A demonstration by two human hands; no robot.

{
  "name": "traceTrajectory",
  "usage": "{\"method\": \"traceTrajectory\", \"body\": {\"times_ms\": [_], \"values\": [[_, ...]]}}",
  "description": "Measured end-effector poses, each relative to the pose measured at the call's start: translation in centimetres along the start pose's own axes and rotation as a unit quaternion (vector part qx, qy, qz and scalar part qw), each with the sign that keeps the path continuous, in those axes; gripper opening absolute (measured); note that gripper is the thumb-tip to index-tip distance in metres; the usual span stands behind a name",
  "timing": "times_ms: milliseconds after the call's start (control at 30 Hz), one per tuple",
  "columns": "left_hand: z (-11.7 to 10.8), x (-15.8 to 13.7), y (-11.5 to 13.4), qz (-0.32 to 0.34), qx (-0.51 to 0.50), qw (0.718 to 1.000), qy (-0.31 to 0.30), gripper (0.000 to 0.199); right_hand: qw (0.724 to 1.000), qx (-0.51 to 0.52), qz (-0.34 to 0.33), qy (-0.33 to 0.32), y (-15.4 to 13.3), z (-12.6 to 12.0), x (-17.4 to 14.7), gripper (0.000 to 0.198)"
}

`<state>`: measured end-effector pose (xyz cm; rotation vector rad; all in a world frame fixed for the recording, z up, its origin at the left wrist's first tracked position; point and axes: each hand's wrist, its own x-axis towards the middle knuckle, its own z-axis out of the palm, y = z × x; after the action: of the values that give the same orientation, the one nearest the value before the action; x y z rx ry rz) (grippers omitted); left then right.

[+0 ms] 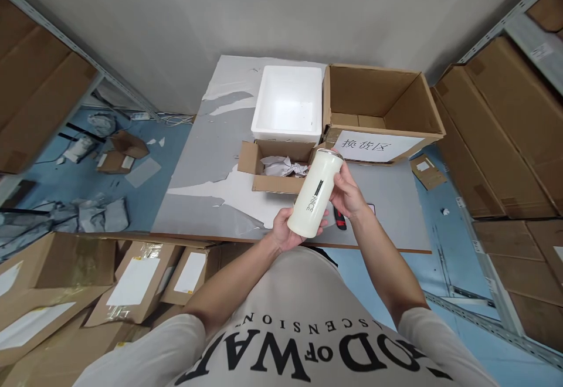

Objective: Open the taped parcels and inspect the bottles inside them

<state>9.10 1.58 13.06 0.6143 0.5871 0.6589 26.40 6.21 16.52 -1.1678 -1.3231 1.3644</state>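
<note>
A cream-coloured tumbler [313, 199] with black lettering and a metal rim is tilted in front of me, above the table's near edge. Its lower end rests in my left hand [287, 231], the fingers curled round underneath. Near the upper end, my right hand [347, 192] grips it from the right side. Just behind the tumbler stands a small open cardboard box [276, 184] with crumpled white paper [281, 166] inside. On the tabletop below my right hand lies a red and black tool [340, 219], partly hidden; its kind is unclear.
A white foam box [258, 114] and a large open carton [433, 114] with a handwritten sign stand at the back of the grey table [193, 167]. Labelled cartons [136, 278] crowd the lower left. Shelves with cartons [505, 141] line the right side.
</note>
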Motion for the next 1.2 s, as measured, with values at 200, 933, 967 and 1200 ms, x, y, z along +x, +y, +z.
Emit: {"method": "traceTrajectory", "body": {"times_ms": [200, 933, 967, 1200], "values": [[-0.6, 0.1, -0.7, 0.054, 0.064, 0.995, 0.047, 0.08, 0.999, 0.008, 0.008, 0.036, -0.5, -0.8, 0.7, 0.077], [0.3, -0.6, -1.4, 0.108, -0.093, 0.977, 0.156, 0.063, 0.99, 0.12, -0.01, 0.069, 0.8, -0.9, 0.5, 0.089], [0.2, -0.8, -1.3, 0.085, -0.124, 0.979, 0.137, 0.065, 0.989, 0.134, -0.003, 0.056, 0.9, -1.1, 0.6, 0.085], [-0.2, -1.5, -0.6, -0.046, -0.249, 0.966, 0.05, 0.062, 0.982, 0.181, -0.024, -0.046, 0.1, -1.8, 1.4, 0.079]]}}
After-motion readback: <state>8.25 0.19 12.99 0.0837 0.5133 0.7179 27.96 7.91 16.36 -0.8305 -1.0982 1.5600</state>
